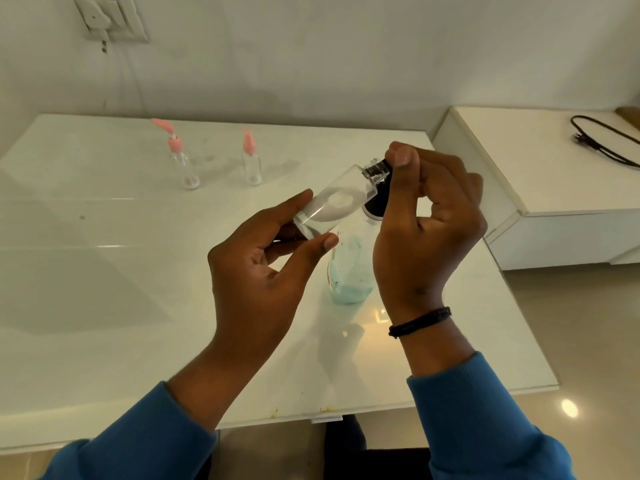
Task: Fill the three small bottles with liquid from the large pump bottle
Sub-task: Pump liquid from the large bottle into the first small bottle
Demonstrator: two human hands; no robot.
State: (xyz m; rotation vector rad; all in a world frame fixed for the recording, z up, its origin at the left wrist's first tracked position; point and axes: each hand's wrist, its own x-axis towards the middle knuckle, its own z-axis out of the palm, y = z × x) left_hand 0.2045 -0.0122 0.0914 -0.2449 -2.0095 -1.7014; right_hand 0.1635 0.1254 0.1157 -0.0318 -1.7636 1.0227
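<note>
White and glossy, the table (104,306) fills most of the view, with blue sleeves entering at its near edge and a pale wall behind.

Nearest the camera, a clear small bottle (334,204) is held tilted above the tabletop, its base toward the left hand (263,258) and its neck pointing up and to the right. The base is gripped between the left thumb and the extended fingers, which are only partly curled. The dark cap (377,169) at the neck is pinched by the curled thumb and fingers of the right hand (429,220); a black band is worn on that wrist. Whether the cap is being loosened or tightened cannot be told.

Just behind and below the hands, the large pump bottle (349,271) stands on the table, blue liquid visible in its lower part, its black pump head largely hidden by the right hand.

Several slips are judged possible. Since only the base end is held, the smooth bottle could be twisted out of the left fingers if the cap resists. The pump bottle, being so close under the right wrist, could be knocked over by a careless movement. A freed cap could be dropped and roll off the table.

Farther back, well apart from the hands, two small bottles with pink tops (183,161) (251,161) stand upright near the wall, seemingly unfilled.
</note>
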